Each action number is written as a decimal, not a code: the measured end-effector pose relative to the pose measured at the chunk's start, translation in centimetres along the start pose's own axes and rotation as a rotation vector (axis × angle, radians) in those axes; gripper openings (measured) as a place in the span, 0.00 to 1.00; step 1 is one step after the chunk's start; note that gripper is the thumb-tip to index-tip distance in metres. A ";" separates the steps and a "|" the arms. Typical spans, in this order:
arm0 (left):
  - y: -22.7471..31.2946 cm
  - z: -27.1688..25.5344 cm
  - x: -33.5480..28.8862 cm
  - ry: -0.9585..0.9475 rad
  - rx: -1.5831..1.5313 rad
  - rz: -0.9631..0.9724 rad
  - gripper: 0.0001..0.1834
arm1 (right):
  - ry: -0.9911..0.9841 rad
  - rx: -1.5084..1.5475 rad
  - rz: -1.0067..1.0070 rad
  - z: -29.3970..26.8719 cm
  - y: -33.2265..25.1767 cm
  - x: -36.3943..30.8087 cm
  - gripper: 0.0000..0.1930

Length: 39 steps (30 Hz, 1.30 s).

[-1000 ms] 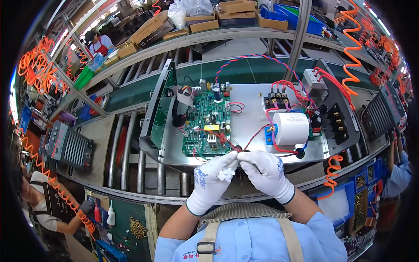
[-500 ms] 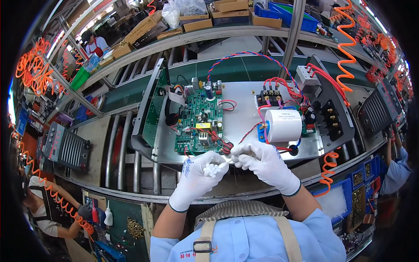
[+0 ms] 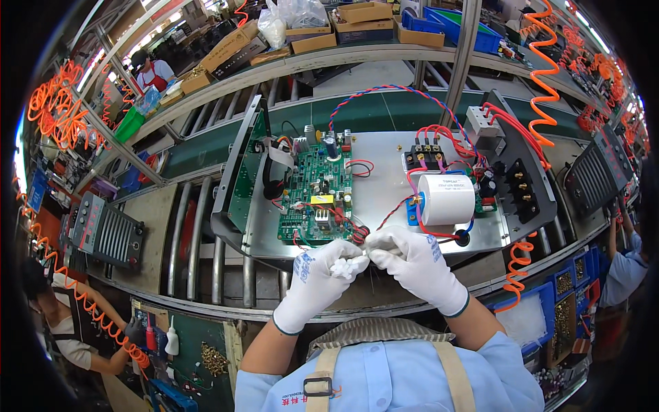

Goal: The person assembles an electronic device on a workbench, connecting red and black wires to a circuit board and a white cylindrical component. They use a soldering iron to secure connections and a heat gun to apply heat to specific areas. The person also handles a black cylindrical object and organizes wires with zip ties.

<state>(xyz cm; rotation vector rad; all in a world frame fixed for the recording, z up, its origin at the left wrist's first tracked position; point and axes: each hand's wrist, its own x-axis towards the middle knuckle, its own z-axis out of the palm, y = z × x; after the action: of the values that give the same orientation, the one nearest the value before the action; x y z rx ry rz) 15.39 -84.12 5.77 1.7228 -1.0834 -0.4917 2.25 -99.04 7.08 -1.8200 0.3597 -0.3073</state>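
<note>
My left hand (image 3: 319, 275), in a white glove, is closed around a clump of small white plastic pieces (image 3: 349, 266). The gloved fingers of my right hand (image 3: 410, 259) are pinched together against the left fingertips; what they grip is too small to make out. Both hands meet at the near edge of an open machine chassis (image 3: 384, 154), just below a bundle of dark red and black wires (image 3: 359, 235). Left of the bundle sits a green circuit board (image 3: 302, 199). To its right lies a white cylindrical capacitor (image 3: 446, 199), with a twisted red-black wire running from its terminal.
A roller conveyor (image 3: 197, 240) runs under the chassis. Finished-looking machines stand left (image 3: 110, 230) and right (image 3: 598, 168). Blue parts bins (image 3: 532, 316) are at the lower right. Coiled orange hoses (image 3: 542, 75) hang around. Co-workers stand left (image 3: 75, 323) and right (image 3: 621, 268).
My hands have shifted slightly and the left fingers have curled farther over the white pieces. The fingertips stay together near the wire bundle.
</note>
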 end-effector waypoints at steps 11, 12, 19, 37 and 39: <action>-0.9 2.0 -0.2 0.241 0.257 0.151 0.17 | 0.020 -0.115 -0.301 -0.9 1.8 -2.3 0.06; -0.8 2.1 -0.2 0.273 0.285 0.178 0.17 | 0.025 -0.130 -0.428 -0.6 2.1 -2.3 0.06; -1.5 1.5 -0.4 0.019 0.555 0.479 0.23 | 0.106 -0.367 -0.355 -1.3 -1.0 -0.8 0.11; -1.2 0.7 -1.1 0.006 0.271 0.123 0.05 | 0.170 -1.054 -0.449 0.4 1.3 4.3 0.04; 0.4 2.0 -0.4 0.034 0.235 0.138 0.06 | 0.185 -1.069 -0.463 0.5 1.2 4.5 0.04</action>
<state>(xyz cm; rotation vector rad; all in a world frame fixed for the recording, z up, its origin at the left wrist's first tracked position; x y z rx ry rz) 13.47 -84.90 5.25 1.8358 -1.2661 -0.2546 6.52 -100.67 5.92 -2.9444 0.2301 -0.6952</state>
